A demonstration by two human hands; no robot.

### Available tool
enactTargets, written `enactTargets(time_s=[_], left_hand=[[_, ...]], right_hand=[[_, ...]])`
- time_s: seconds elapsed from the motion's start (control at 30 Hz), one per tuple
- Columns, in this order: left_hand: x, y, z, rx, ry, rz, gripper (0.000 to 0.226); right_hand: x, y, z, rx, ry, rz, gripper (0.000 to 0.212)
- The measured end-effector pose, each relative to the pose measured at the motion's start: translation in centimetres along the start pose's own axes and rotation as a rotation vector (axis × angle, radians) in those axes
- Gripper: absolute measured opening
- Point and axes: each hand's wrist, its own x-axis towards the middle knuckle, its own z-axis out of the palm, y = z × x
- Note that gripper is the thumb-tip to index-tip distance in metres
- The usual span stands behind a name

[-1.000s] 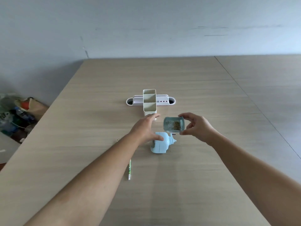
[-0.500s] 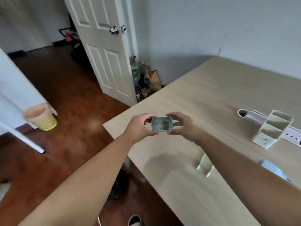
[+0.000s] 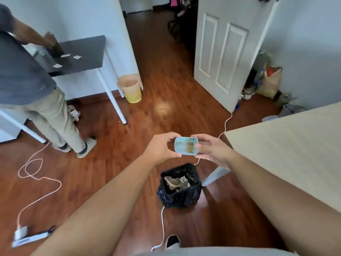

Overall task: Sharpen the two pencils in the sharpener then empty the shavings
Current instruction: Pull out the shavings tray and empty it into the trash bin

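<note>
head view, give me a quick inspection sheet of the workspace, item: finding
surface: light wood table, only its corner in view, bare where seen
job's things: blue shavings tray held level, shavings not yet tipped out; black-lined bin on the floor below it, crumpled paper inside; sharpener and pencils not in view
clutter: bags by the wall behind the door
grippers: left hand and right hand each grip one end of the tray
cables: white cable beside the bin; pink cord looped across the floor to a power strip
surroundings: second person at a dark table; yellow basket; wood floor
</note>
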Motion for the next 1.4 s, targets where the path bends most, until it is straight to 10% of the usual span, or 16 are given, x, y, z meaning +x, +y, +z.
enactTargets(time_s=[0.43, 0.63, 0.8, 1.4], left_hand=[[3.3, -21.3, 16.3, -0.029, -0.180, -0.471, 0.069], [3.4, -30.7, 23.8, -0.073, -0.292, -0.725, 0.070], [3.9, -34.5, 27.6, -0.184, -0.313, -0.818, 0.080], [4.5, -34.6, 26.9, -0.341, -0.325, -0.928, 0.070]], right_hand=[[16.2, 19.0, -1.6, -0.049, 0.188, 0.362, 0.034], [23.8, 29.1, -2.3, -0.931, 0.404, 0.190, 0.037], [26.6, 36.1, -0.6, -1.624, -0.053, -0.063, 0.044], [27.4, 36.6, -1.5, -1.559, -0.059, -0.043, 0.050]])
